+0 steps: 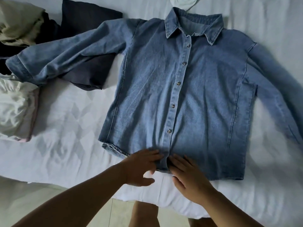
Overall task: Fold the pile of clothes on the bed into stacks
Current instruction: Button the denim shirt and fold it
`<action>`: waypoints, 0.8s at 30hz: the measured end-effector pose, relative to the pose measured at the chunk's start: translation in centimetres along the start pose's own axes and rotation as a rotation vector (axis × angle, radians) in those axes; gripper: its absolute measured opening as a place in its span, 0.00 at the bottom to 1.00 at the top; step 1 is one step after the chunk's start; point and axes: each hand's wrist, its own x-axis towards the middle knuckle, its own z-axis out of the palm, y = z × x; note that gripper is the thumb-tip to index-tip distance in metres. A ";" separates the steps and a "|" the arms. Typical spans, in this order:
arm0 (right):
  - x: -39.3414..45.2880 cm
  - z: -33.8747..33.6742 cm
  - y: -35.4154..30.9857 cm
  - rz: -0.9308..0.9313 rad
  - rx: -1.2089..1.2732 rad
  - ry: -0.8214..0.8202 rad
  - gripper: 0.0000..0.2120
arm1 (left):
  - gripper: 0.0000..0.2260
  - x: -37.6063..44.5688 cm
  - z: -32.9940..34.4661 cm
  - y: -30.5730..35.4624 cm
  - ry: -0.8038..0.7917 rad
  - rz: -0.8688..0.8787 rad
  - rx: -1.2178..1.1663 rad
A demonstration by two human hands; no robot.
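Note:
A blue denim shirt (188, 95) lies flat and face up on the white bed (68, 125), buttoned, collar at the far side, both sleeves spread out. My left hand (141, 167) rests with straight fingers on the shirt's bottom hem, just left of the button placket. My right hand (188, 174) lies flat on the hem just right of the placket. The fingertips of both hands nearly meet at the placket. Neither hand grips the cloth.
A dark folded garment (88, 69) lies under the shirt's left sleeve. At the far left is a heap of beige and black clothes (21, 25), with white crumpled clothes (16, 108) below it. The bed's near edge and tiled floor (105, 212) show at the bottom.

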 end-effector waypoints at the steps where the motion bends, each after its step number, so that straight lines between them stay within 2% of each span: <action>1: -1.0 -0.3 0.8 0.017 0.011 0.050 0.17 | 0.14 -0.2 -0.4 -0.2 0.008 -0.012 -0.011; 2: -2.2 -0.5 1.7 0.054 0.006 0.098 0.16 | 0.15 -0.4 -0.9 -0.4 0.059 -0.048 -0.032; 4: -4.8 -1.3 3.6 0.196 -0.045 0.138 0.20 | 0.14 -1.4 -1.6 -1.5 0.289 -0.182 -0.069; 6: -7.4 -1.9 5.5 0.372 -0.140 0.117 0.29 | 0.12 -2.9 -1.7 -3.3 0.465 -0.492 -0.003; 8: -9.3 -2.5 7.0 0.525 -0.203 0.100 0.31 | 0.21 -5.1 -1.4 -5.5 0.429 -0.946 -0.005; 9: -9.9 -2.9 7.5 0.577 -0.217 0.100 0.29 | 0.26 -6.0 -1.3 -6.3 0.362 -1.113 -0.082; 10: -10.1 -3.3 7.9 0.604 -0.234 0.106 0.27 | 0.29 -6.8 -1.2 -6.8 0.319 -1.179 -0.162; 12: -10.1 -3.7 8.7 0.599 -0.269 0.127 0.24 | 0.30 -8.2 -0.9 -7.5 0.316 -1.091 -0.184; 14: -9.3 -4.4 9.1 0.579 -0.253 0.073 0.28 | 0.31 -8.8 -1.1 -7.4 0.352 -0.966 -0.206; 16: -8.3 -4.9 9.5 0.521 -0.270 0.030 0.27 | 0.28 -8.7 -1.8 -6.9 0.369 -0.872 -0.269; 18: -7.7 -5.0 9.8 0.448 -0.301 0.032 0.25 | 0.23 -8.4 -2.2 -6.6 0.318 -0.830 -0.263; 22: -7.6 -5.1 9.9 0.355 -0.369 0.080 0.22 | 0.15 -7.3 -2.4 -6.7 0.232 -0.920 -0.158; 24: -7.8 -5.2 9.8 0.333 -0.385 0.034 0.23 | 0.14 -7.1 -3.0 -6.6 0.205 -0.968 -0.134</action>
